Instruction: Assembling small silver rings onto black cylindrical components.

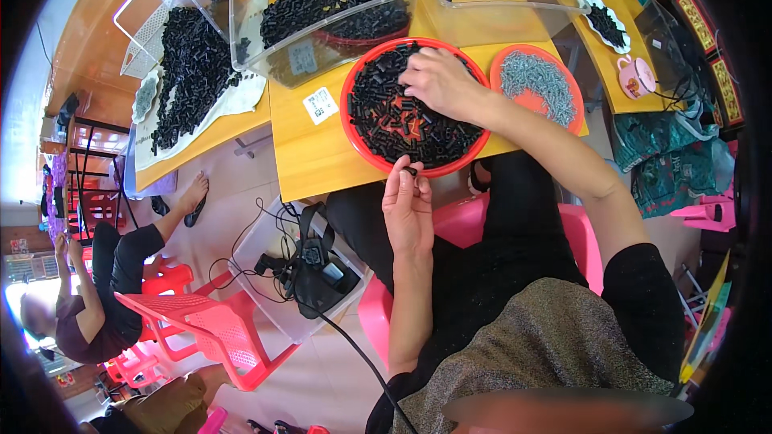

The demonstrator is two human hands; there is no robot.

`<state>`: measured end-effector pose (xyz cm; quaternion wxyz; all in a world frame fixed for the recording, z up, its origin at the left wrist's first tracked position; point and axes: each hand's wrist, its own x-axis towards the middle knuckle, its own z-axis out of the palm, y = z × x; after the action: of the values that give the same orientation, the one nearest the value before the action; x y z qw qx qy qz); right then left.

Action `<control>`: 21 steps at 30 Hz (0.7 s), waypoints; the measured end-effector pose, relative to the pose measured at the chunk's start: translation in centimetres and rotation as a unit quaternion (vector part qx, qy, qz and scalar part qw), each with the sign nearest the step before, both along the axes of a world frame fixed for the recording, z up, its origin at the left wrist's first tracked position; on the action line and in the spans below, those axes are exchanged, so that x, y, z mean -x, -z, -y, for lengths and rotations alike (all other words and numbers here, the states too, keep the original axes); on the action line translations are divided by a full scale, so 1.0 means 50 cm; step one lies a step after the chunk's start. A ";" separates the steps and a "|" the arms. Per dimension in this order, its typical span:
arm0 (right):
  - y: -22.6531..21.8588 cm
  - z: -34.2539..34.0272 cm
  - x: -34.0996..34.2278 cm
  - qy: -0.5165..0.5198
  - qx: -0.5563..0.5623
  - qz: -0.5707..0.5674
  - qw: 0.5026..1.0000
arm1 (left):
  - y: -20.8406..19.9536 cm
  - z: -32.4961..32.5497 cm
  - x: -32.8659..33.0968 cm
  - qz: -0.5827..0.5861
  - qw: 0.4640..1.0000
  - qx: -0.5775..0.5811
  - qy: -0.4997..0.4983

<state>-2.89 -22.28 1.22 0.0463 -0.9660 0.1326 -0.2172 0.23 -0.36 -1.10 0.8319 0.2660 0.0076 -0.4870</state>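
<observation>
A round red basin sits near the front edge of the yellow table, with many small black cylindrical parts spread inside. My left hand is at the basin's near rim, palm up. Its thumb and fingers pinch a small black part. Over the far right side of the basin, my right hand has its fingers curled down at the black parts. Whatever those fingertips hold, if anything, is hidden. Right of the basin, a red-orange plate carries a heap of silvery screw-like pieces.
Behind the basin stands a clear plastic bin of black parts; another clear bin is beside it. More black parts cover a left table. A pink mug stands at right. Another person sits at left, near pink chairs.
</observation>
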 end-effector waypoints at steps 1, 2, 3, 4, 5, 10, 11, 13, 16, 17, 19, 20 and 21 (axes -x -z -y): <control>-0.007 0.000 0.012 -0.001 0.000 -0.001 1.000 | 0.000 -0.001 0.000 -0.003 1.000 -0.001 0.000; -0.015 -0.002 0.026 0.014 -0.011 -0.018 1.000 | 0.001 -0.001 -0.001 -0.004 1.000 -0.001 -0.001; -0.030 -0.007 0.039 0.030 -0.021 -0.035 0.999 | 0.001 -0.001 -0.001 -0.003 1.000 0.004 0.002; -0.045 -0.015 0.047 0.029 -0.022 -0.034 0.999 | 0.002 -0.001 -0.002 -0.002 1.000 0.008 0.003; -0.061 -0.024 0.054 0.059 -0.018 -0.088 0.994 | 0.003 -0.002 -0.002 -0.001 1.000 0.007 0.002; -0.071 -0.028 0.041 0.078 0.001 -0.080 0.994 | 0.005 -0.001 -0.001 -0.005 1.000 0.013 0.003; -0.063 -0.024 0.028 0.051 -0.024 -0.048 0.997 | 0.006 -0.001 -0.001 -0.005 1.000 0.013 0.004; -0.053 -0.025 0.001 0.002 -0.074 -0.001 0.997 | 0.008 -0.002 -0.002 -0.008 1.000 0.011 0.003; -0.037 -0.027 -0.033 -0.015 -0.115 -0.036 0.993 | 0.005 -0.001 -0.001 -0.011 1.000 0.008 0.004; -0.030 -0.024 -0.040 -0.019 -0.110 -0.043 0.993 | 0.004 -0.001 -0.001 -0.011 1.000 0.008 0.003; -0.022 -0.023 -0.050 -0.020 -0.083 -0.055 0.995 | 0.004 -0.002 -0.001 -0.010 1.000 0.008 0.009; -0.018 -0.023 -0.054 -0.019 -0.056 -0.067 0.996 | 0.004 -0.003 -0.001 -0.010 1.000 0.008 0.009; -0.012 -0.020 -0.058 -0.020 -0.056 -0.067 0.996 | 0.003 -0.003 -0.001 -0.013 1.000 0.006 0.010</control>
<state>-0.01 -21.31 1.82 0.0954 -0.9767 0.1283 -0.1434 0.27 -0.19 -1.27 0.8286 0.2545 0.0134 -0.4985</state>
